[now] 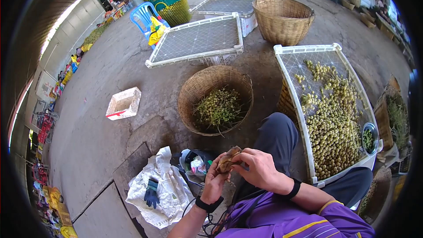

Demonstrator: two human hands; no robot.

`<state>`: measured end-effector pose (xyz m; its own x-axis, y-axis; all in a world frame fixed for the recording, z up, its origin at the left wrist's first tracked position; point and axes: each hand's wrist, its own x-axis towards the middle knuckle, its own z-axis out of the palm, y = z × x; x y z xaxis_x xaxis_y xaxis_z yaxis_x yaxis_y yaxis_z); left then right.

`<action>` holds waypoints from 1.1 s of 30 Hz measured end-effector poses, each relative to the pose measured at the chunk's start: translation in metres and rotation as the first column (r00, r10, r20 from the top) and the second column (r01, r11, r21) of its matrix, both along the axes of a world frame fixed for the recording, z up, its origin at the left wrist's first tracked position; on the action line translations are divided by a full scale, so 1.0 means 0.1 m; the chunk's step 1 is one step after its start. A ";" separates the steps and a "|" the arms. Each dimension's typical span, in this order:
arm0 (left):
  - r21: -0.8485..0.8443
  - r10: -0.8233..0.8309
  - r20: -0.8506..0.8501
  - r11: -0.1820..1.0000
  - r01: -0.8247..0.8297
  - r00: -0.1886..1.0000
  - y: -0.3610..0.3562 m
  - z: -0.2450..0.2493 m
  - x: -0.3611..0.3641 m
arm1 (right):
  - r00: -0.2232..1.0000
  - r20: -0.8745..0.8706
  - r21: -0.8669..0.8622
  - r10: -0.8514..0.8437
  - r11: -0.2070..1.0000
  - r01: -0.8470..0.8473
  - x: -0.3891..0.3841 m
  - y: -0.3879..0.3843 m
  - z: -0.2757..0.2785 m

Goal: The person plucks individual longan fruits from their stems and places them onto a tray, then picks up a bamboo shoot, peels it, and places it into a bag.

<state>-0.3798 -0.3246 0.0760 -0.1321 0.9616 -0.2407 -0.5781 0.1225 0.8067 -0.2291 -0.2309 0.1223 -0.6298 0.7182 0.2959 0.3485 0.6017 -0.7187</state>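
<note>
In front of my lap, my left hand is closed around the lower left of a brown, wrinkled, glossy thing whose kind I cannot make out. The fingers of my right hand pinch its right side. Beyond my hands stands a wicker basket with small round fruits on green stems inside. To my right, a white-framed mesh rack bears many loose yellowish round fruits, which look like longans. A metal bowl with green bits sits on its right edge.
A white sack with a dark glove on it lies at left, beside a dark bag. A white foam box stands on the floor. Farther off are another mesh rack, a large basket and a blue chair.
</note>
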 end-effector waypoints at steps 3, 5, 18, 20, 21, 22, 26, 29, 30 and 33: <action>0.011 0.036 0.028 0.999 -0.036 0.999 -0.01 -0.02 0.02 | 0.993 -0.116 0.075 0.005 0.997 0.004 -0.01 -0.01 0.00; 0.016 0.044 0.081 0.999 -0.045 0.996 -0.04 -0.13 0.00 | 0.992 -0.115 0.133 0.052 0.990 -0.037 -0.01 -0.03 0.01; 0.146 0.002 0.371 0.987 -0.060 0.929 -0.12 -0.15 -0.03 | 0.907 0.050 0.362 0.417 0.839 -0.406 0.04 -0.17 0.01; 0.109 0.013 0.401 0.992 -0.061 0.916 -0.14 -0.15 -0.02 | 0.908 0.052 0.390 0.416 0.828 -0.402 0.02 -0.18 -0.03; 0.072 0.025 0.431 0.995 -0.062 0.902 -0.14 -0.14 -0.01 | 0.908 0.055 0.417 0.416 0.816 -0.399 0.01 -0.18 -0.04; 0.071 0.024 0.430 0.996 -0.061 0.902 -0.14 -0.13 -0.01 | 0.908 0.054 0.417 0.415 0.817 -0.398 0.01 -0.18 -0.03; 0.021 0.029 0.392 0.999 -0.040 0.919 -0.13 -0.04 -0.02 | 0.939 -0.079 0.321 0.334 0.900 -0.293 0.09 -0.17 0.15; 0.014 -0.036 0.533 0.999 0.033 0.846 -0.13 -0.13 -0.13 | 0.962 -0.256 0.170 0.092 0.984 -0.048 0.15 -0.02 0.23; 0.114 -0.150 0.644 0.988 0.100 0.750 -0.13 -0.17 -0.15 | 0.971 -0.238 0.141 -0.012 0.989 0.047 0.16 0.03 0.23; 0.048 -0.093 0.483 0.996 0.080 0.870 -0.13 -0.11 -0.08 | 0.985 -0.162 0.007 -0.055 0.998 0.057 0.17 0.09 0.23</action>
